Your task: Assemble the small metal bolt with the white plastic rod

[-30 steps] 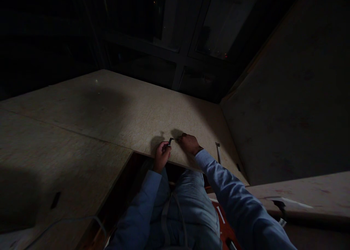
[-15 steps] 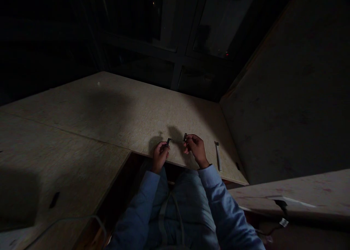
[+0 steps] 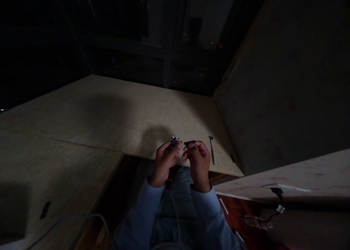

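My left hand (image 3: 164, 162) pinches a small dark T-shaped piece (image 3: 174, 139) with a shiny silver top, held upright between thumb and fingers. Close beside it, my right hand (image 3: 198, 162) grips a small black bar-shaped piece (image 3: 189, 143), which lies nearly level at the fingertips. The two pieces are near each other but apart, just above the front edge of the pale tabletop (image 3: 153, 108). Poor light hides their finer details. To the right of my right hand lies a slim whitish stick (image 3: 213, 152) with a dark end.
A dark panel (image 3: 284, 97) rises along the table's right side, with a small black item (image 3: 233, 158) at its foot. Another black object (image 3: 45, 210) and a grey cable (image 3: 82, 216) lie at lower left. A black cable (image 3: 278, 195) hangs at lower right. Dark windows stand behind.
My hands have come closer together. The left piece has turned upright, its shiny top facing up, and the right piece has tipped from steep to nearly level. The view has shifted slightly.
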Available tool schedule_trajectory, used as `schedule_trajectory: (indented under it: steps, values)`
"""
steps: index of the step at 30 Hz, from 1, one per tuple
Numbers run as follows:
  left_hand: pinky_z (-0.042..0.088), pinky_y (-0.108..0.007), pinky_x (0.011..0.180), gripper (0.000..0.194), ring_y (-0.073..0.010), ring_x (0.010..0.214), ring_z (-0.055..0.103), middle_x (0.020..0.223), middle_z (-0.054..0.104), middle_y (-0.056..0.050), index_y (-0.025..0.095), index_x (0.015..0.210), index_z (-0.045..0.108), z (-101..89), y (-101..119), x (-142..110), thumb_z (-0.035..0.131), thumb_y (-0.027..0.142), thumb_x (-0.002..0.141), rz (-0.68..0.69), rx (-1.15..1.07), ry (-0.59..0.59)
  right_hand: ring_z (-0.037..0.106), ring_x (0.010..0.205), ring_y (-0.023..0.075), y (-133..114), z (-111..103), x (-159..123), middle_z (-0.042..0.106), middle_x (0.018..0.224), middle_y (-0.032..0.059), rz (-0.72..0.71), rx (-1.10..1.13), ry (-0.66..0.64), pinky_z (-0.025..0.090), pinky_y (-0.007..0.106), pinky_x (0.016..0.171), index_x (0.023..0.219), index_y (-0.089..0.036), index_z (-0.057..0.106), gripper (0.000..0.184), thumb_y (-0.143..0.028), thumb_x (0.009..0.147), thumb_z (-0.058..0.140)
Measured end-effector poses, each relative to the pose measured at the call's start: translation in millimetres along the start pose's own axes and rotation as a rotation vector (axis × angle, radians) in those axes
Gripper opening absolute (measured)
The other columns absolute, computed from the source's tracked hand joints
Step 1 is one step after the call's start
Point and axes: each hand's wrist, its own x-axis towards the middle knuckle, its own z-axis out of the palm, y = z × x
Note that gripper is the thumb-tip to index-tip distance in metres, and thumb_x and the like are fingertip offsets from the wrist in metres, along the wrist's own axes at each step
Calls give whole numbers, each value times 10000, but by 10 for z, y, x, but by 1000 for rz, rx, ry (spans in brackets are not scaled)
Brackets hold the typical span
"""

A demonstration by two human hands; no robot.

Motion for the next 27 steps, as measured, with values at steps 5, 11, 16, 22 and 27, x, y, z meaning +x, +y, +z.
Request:
schedule_trajectory:
  steps: [5, 11, 16, 22, 27]
  values:
    - [141, -161, 350, 426, -3, 394, 255, 555, 465, 67, 144, 821, 644, 204, 87, -90, 844, 484, 661, 40, -11, -92, 528, 425, 74, -127, 22, -89, 610, 579, -59, -64, -25, 17, 441, 185, 426, 767, -199, 606, 197, -349, 797, 730]
    - [164, -159, 362, 423, -10, 400, 238, 509, 416, 81, 148, 801, 630, 226, 138, -129, 833, 500, 685, 29, 32, -148, 563, 484, 99, -275, -123, -133, 673, 688, -9, 20, 67, -161, 464, 208, 428, 829, -195, 658, 271, -463, 852, 686]
    - [153, -172, 379, 423, -17, 419, 272, 531, 429, 67, 138, 825, 654, 123, 154, -132, 850, 481, 673, -19, 82, -208, 583, 500, 118, -283, -252, -127, 675, 655, 2, 57, 77, -219, 496, 232, 442, 865, -187, 717, 317, -501, 826, 723]
    - [173, -168, 371, 438, -14, 401, 268, 523, 426, 77, 152, 821, 650, 65, 137, -136, 840, 519, 673, -25, 80, -249, 584, 497, 114, -240, -301, -149, 672, 659, -11, 38, -1, -314, 516, 238, 461, 970, -212, 755, 290, -412, 766, 806]
    - [174, -162, 358, 457, -8, 369, 263, 495, 411, 95, 160, 848, 654, 85, 106, -169, 848, 528, 658, -39, 43, -250, 574, 549, 101, -268, -305, -161, 657, 749, -26, -28, -44, -358, 526, 235, 509, 1039, -267, 757, 328, -320, 728, 845]
